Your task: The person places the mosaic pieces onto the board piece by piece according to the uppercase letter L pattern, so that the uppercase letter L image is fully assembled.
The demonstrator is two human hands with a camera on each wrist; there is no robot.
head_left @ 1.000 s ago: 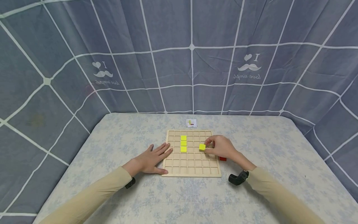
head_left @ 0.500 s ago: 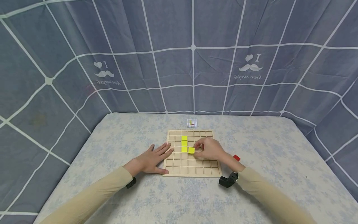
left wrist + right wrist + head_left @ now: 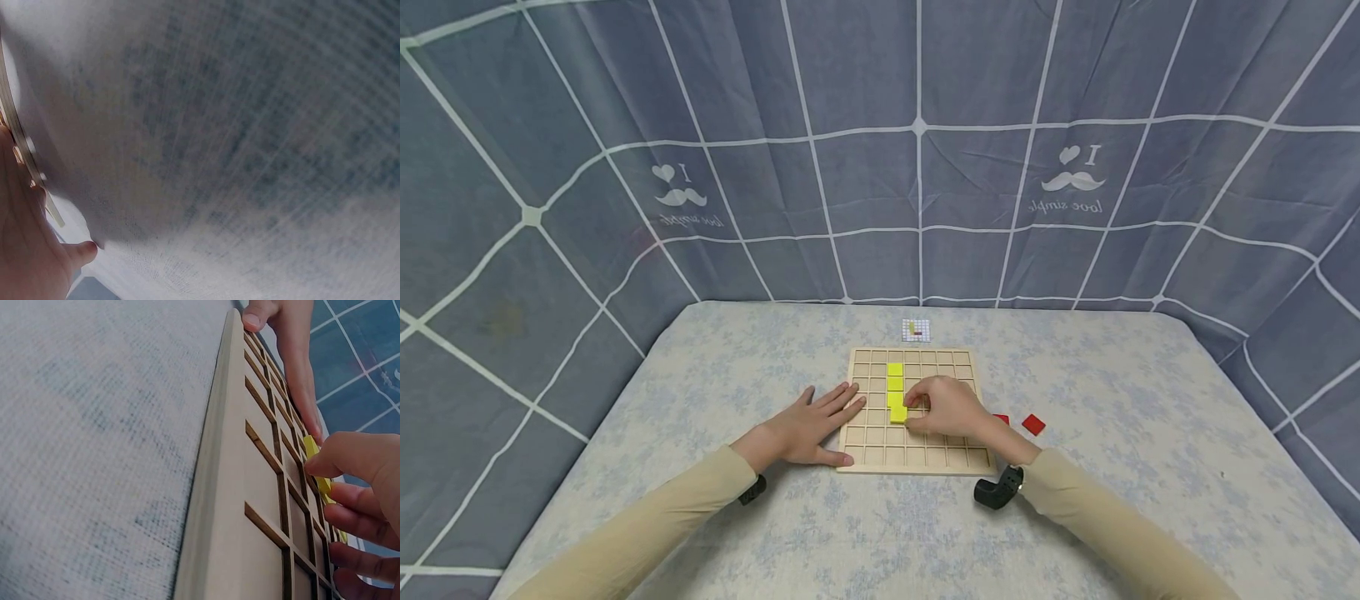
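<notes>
A wooden grid board (image 3: 868, 457) lies on the table. In it, a column of yellow square tiles (image 3: 895, 377) stands left of centre. At the column's near end my right hand (image 3: 947, 407) pinches another yellow tile (image 3: 898, 415) between thumb and fingers. That tile sits slightly askew, right against the tile beyond it. In the right wrist view the pinched yellow tile (image 3: 311, 447) shows close over the grid cells. My left hand (image 3: 808, 429) rests with fingers spread on the board's left edge. The left wrist view shows part of the left hand (image 3: 28, 237) beside the board's side.
Two red tiles lie right of the board: one red tile (image 3: 1033, 425) in full view, another (image 3: 1002, 418) partly behind the right hand. A small printed grid card (image 3: 916, 330) lies beyond the board. Patterned cloth (image 3: 880, 533) covers the table, and a blue curtain (image 3: 865, 183) hangs behind.
My right hand has carried the yellow tile leftward across the board, then slightly nearer, to the column's near end. The red tiles have come into view. The left hand stays put.
</notes>
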